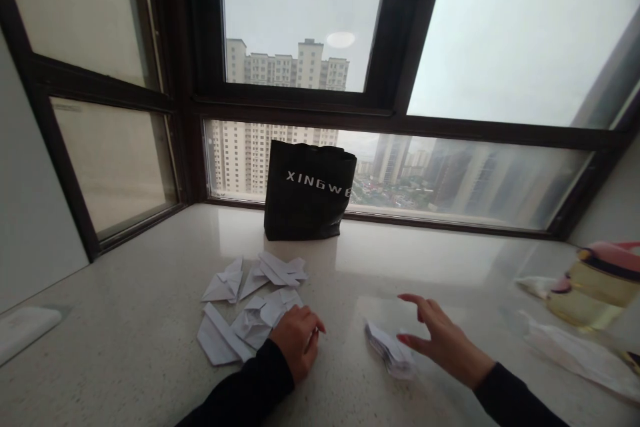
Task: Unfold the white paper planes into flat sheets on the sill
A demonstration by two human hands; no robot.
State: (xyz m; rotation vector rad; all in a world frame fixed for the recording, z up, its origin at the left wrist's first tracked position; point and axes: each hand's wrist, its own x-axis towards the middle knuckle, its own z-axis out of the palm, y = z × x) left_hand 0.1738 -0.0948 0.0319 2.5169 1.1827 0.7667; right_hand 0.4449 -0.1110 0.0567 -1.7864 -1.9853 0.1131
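I see my one right hand (445, 340) spread open beside one small folded paper bundle (390, 352), my one left hand (296, 341) curled, grip unclear, by at least five overlapping folded papers (225, 281) on the bench (145, 300), one black bag (306, 203), insides hidden, and one blurry, pink-topped bottle (597, 290).

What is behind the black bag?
Behind the black bag is the lower window pane, with buildings visible outside to either side. The bag covers part of the pane and the white surface directly behind it, so anything there cannot be seen.
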